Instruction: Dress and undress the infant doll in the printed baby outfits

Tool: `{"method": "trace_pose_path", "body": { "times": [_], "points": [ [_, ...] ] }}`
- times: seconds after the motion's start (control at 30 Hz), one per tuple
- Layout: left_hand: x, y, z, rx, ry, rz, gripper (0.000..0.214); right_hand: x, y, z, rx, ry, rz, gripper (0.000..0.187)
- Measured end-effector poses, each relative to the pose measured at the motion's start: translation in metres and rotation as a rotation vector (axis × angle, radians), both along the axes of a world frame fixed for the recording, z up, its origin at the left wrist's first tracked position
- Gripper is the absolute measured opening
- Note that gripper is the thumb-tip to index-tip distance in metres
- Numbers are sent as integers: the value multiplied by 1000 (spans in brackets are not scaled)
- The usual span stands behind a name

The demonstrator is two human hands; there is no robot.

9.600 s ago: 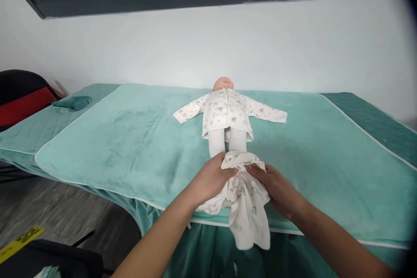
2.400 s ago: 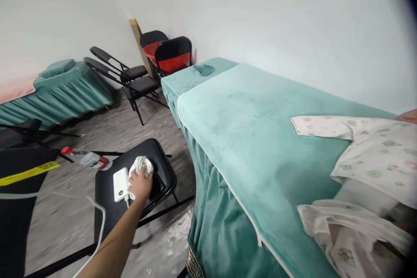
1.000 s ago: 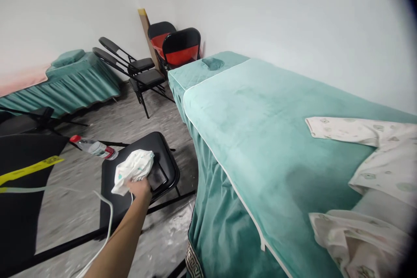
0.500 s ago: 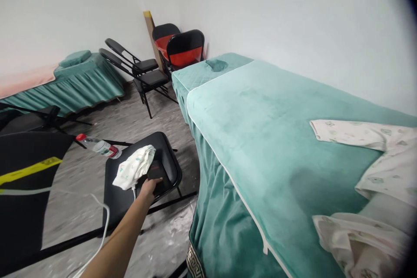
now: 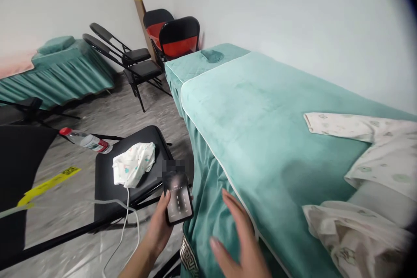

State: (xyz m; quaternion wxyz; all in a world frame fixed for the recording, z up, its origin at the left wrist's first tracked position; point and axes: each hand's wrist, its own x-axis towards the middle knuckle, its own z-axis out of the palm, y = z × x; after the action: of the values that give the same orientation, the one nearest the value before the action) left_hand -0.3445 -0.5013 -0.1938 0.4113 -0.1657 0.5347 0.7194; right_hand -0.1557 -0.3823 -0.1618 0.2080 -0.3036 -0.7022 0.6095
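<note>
Left hand holds phone, lit screen up, left of the right hand, which is spread and seemingly empty; a steady edge grip should best leave the screen unobstructed.

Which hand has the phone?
The left hand, gripping the phone screen side up. The right hand is open and apart from it, holding nothing visible.
</note>
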Motion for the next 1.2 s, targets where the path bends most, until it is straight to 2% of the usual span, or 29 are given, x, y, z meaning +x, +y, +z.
{"method": "trace_pose_path", "body": {
  "times": [0.1,0.17,0.2,0.43,0.6,0.7,0.8,0.9,0.97,1.1,1.2],
  "points": [
    [12,15,5,26,-48,7,62,-51,5,-40,-284,-29,36,70],
    [19,21,7,6,-70,22,61,-75,4,-58,-495,53,95,70],
    [22,23,7,-12,-73,33,60,-82,3,-62,-530,76,110,70],
    [33,32,7,-98,-43,102,51,-83,3,-58,-410,18,91,81],
    [36,34,5,-100,-1,93,51,-84,6,-60,-359,13,50,70],
    [36,35,6,-101,-9,76,51,-81,11,-57,-413,50,80,67],
    [36,37,8,-99,-28,64,53,-71,16,-50,-539,104,225,83],
    [35,37,9,-110,-14,72,50,-65,19,-46,-520,107,291,104],
    [35,37,9,-118,-11,76,49,-64,19,-47,-498,110,273,99],
    [37,38,11,-100,-45,64,51,-68,17,-57,-516,124,173,70],
    [40,39,11,-90,-53,61,50,-71,16,-63,-514,129,110,60]
  ]
}}
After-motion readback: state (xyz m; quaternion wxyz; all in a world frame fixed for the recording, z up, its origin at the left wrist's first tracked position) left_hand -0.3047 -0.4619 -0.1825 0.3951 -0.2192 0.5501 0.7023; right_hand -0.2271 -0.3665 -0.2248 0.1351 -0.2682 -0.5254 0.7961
